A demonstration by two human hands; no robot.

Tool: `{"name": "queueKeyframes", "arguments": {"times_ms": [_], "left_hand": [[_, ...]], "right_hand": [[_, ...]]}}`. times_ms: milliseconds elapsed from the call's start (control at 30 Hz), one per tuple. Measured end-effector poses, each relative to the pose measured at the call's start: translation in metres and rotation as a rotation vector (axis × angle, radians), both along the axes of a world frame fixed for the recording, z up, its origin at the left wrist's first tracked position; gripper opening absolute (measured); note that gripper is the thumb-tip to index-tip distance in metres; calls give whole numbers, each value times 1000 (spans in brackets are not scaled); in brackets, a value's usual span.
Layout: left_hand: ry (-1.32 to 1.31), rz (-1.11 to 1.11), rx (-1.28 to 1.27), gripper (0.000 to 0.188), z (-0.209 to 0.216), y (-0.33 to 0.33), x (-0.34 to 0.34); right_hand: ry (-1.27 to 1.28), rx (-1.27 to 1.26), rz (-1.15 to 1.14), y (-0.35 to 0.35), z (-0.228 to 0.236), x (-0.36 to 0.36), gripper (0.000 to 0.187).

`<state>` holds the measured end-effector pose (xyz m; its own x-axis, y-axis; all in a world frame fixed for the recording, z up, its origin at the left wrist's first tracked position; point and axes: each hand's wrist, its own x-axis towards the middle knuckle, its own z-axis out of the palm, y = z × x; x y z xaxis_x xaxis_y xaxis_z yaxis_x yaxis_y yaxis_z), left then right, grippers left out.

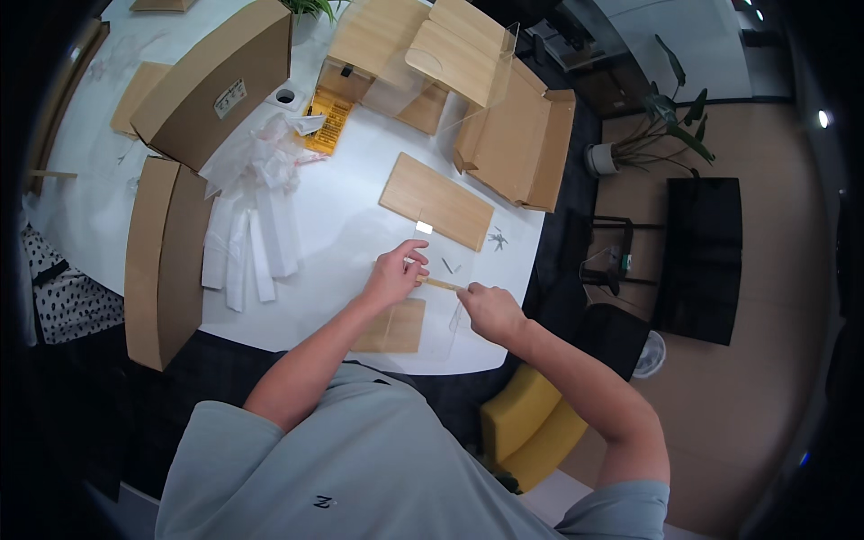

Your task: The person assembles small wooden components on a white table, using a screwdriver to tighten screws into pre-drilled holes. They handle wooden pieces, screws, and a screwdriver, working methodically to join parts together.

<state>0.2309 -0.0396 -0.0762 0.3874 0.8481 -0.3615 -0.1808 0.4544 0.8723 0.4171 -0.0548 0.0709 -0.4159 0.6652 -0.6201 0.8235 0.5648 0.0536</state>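
A thin, light wooden strip (441, 283) spans the gap between my two hands above the white table. My right hand (493, 313) is closed around its right end, thumb along the top. At the other end, my left hand (394, 275) has curled fingers against the strip, with the forefinger lifted a little away. A clear panel (438, 340) lies below the hands, partly over a small wooden board (408, 326). Just beyond my left fingertips is a small pale, shiny piece (424, 229), at the edge of a larger wooden board (436, 200).
Small metal parts (497, 238) lie right of the larger board. Cardboard boxes (166, 261) stand left, beside white foam strips (274, 229) and crumpled plastic (265, 153). A yellow tool case (329, 121), a wood-and-clear-panel assembly (378, 36) and an open carton (513, 135) sit farther back.
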Motion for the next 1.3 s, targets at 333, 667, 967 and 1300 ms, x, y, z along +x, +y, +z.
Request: {"name": "queueKeyframes", "arguments": {"times_ms": [333, 667, 967, 1300], "left_hand": [[-22, -15, -37, 37, 1, 0, -1], [6, 6, -8, 37, 1, -1, -1], [-17, -19, -16, 37, -3, -2, 2], [-22, -10, -28, 37, -1, -3, 0]], "right_hand": [[261, 67, -294, 4, -21, 18, 20], [87, 25, 57, -2, -10, 5, 14], [259, -99, -813, 9, -23, 10, 24], [-43, -4, 375, 7, 6, 6, 17]]}}
